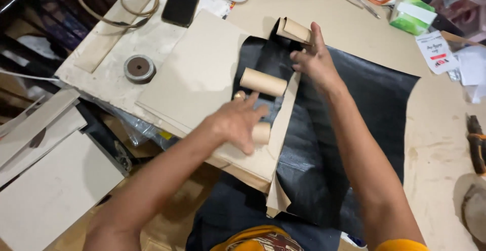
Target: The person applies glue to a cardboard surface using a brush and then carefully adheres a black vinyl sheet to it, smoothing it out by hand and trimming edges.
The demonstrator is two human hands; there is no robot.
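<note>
While the left hand (237,122) lies palm down with its fingers spread flat on a tan cardboard sheet (202,73), a short cardboard roll (261,133) sits just under its fingertips, touching them, and a longer cardboard tube (263,82) rests just beyond the same fingers. Nothing is gripped there; the hand simply presses open against the sheet and the small roll. Reaching farther away, the right hand (313,58) has its fingers loosely extended, the fingertips touching a curled piece of cardboard (293,29) that stands at the far edge of a black leather-like sheet (364,114). That dark sheet spreads beneath the right forearm and runs under the edge of the tan sheet between the two hands. Well beyond the left hand lie a dark phone (183,0), a round metal disc (139,68) and a loop of cable (126,3). Off past the right hand sits a green and white box (412,15), and pliers (476,144) lie well to the right of the right arm.
</note>
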